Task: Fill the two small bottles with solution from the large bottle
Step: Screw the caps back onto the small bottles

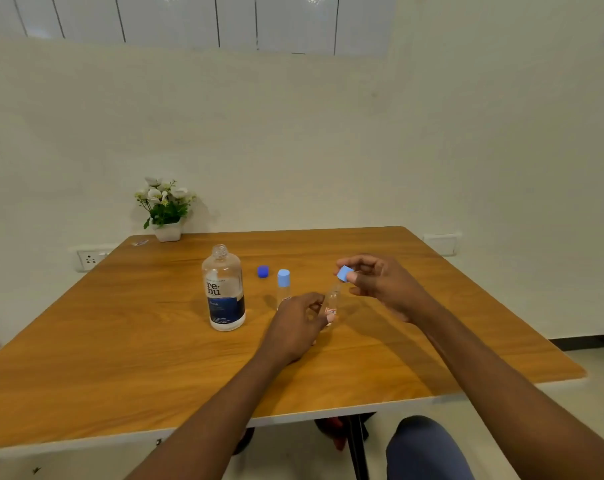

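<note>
The large clear bottle (225,292) with a dark blue label stands uncapped on the wooden table (120,341). Its dark blue cap (263,271) lies just to its right. One small clear bottle (283,289) with a light blue cap stands upright behind my left hand. My left hand (298,327) grips the lower part of the other small bottle (333,299), tilted to the right. My right hand (380,284) pinches that bottle's light blue cap (344,274) at its top.
A white pot of white flowers (166,211) stands at the table's far left corner, with a small wrapper (140,242) beside it. A wall socket (91,259) sits left of the table. A knee in blue cloth (425,448) shows below the near edge.
</note>
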